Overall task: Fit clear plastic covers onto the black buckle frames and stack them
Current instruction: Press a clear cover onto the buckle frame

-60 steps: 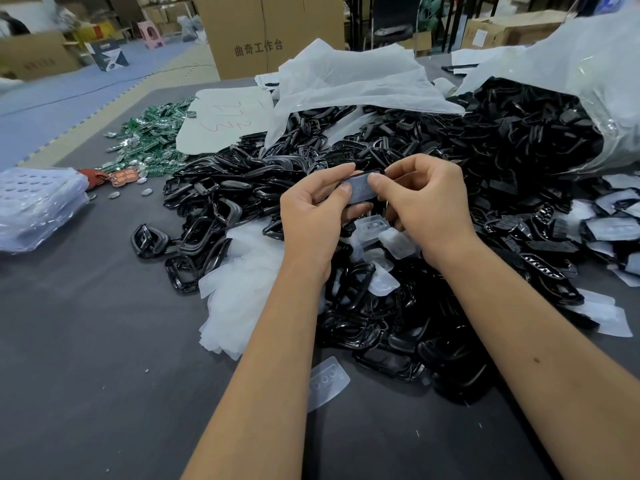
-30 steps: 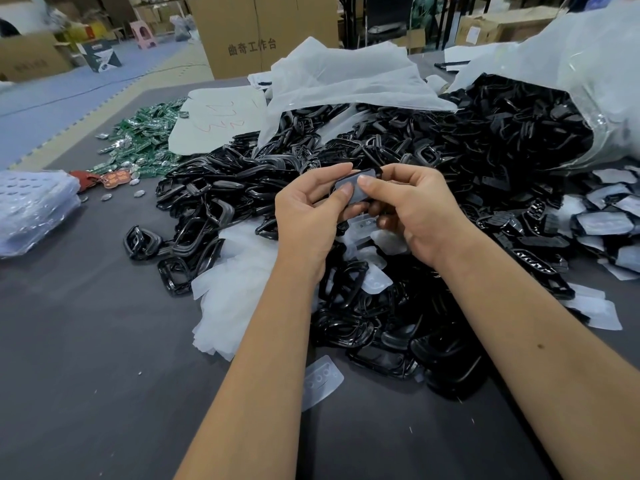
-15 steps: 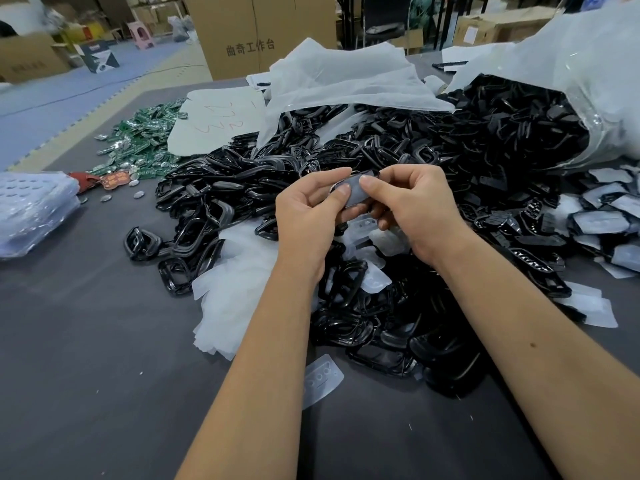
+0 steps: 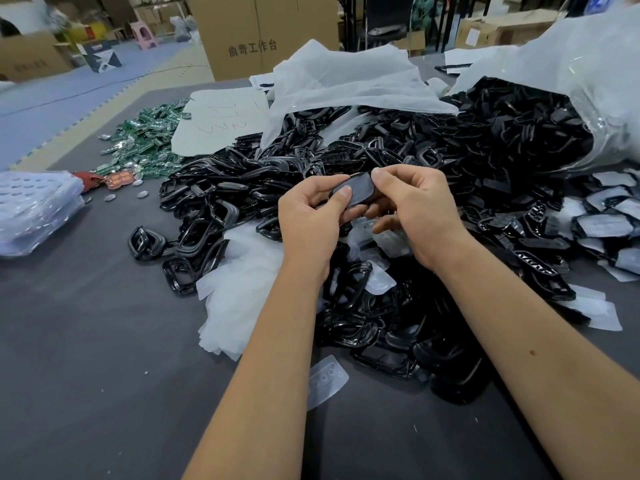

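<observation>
Above the pile I hold one black buckle frame with a clear cover (image 4: 360,190) laid over its face. My left hand (image 4: 311,216) pinches its left end, thumb on top. My right hand (image 4: 415,211) pinches the right end, thumb at the upper corner. A big heap of loose black buckle frames (image 4: 433,147) covers the middle of the table. Loose clear covers (image 4: 242,285) lie in a white pile under my left forearm, and a single one (image 4: 325,379) sits by my left elbow. Covered frames (image 4: 602,223) lie at the right edge.
A clear plastic bag (image 4: 588,81) spills frames at the back right. White plastic sheeting (image 4: 346,81) drapes over the heap's far side. Green circuit boards (image 4: 145,143) lie at the back left. A stack of clear blister trays (image 4: 31,209) sits far left. Dark grey table (image 4: 86,375).
Both hands stay together on the same piece and have shifted only slightly. The clear cover now lies flatter against the black frame than two seconds ago.
</observation>
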Motion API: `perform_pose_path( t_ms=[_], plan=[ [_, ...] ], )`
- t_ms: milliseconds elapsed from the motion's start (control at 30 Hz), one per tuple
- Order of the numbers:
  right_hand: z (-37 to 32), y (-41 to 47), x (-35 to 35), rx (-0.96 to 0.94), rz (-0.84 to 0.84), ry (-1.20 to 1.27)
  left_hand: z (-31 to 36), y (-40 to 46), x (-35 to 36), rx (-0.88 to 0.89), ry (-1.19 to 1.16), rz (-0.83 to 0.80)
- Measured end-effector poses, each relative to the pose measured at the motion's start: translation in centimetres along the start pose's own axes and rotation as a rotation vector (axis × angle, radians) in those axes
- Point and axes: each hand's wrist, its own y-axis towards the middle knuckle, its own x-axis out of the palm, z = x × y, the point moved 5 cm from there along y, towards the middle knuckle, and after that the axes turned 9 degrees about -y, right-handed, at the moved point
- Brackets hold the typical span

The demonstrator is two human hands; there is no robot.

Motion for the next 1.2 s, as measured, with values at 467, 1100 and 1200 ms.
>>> perform_pose_path(
  t_ms=[467,1100,1200],
  plan=[
    [-0.2,0.4,-0.8,-0.051,0.058,-0.143,0.0,-0.2,0.6,-0.011,0.056,-0.078],
    [-0.6,0.1,-0.9,-0.232,0.164,-0.366,-0.1,-0.1,0.3,0.044,0.074,-0.064],
    [-0.2,0.2,-1.1,-0.2,0.149,-0.29,0.1,-0.2,0.6,0.016,0.06,-0.09]
  ],
)
